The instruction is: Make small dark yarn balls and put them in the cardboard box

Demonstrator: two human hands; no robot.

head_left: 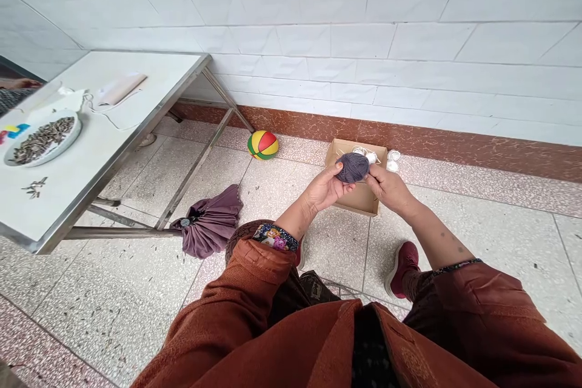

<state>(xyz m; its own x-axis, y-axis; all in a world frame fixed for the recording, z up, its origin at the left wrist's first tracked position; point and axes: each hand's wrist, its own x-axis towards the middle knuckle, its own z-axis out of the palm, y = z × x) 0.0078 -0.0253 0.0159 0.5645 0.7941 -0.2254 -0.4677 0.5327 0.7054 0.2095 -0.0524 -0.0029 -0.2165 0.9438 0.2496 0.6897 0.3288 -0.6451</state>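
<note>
My left hand [325, 187] cradles a ball of dark grey-purple yarn [353, 167], its thumb on the near left side and its fingers underneath. At the ball's right edge, my right hand [386, 188] is closed with thumb and fingers against the yarn; whether it pinches a loose strand cannot be made out. Below the hands, a shallow open cardboard box [357, 200] rests on the floor. White yarn [370, 156] lies in its far end, partly hidden by the ball. More small white balls of yarn [393, 161] sit just outside, to the right.
A metal-framed table [182, 82] stands at left, bearing a plate of sunflower seeds [45, 139] and a pinkish folded item [122, 89]. A folded purple umbrella [211, 221] leans by its lower bar. A colourful ball [262, 145] lies near the tiled wall [409, 42].
</note>
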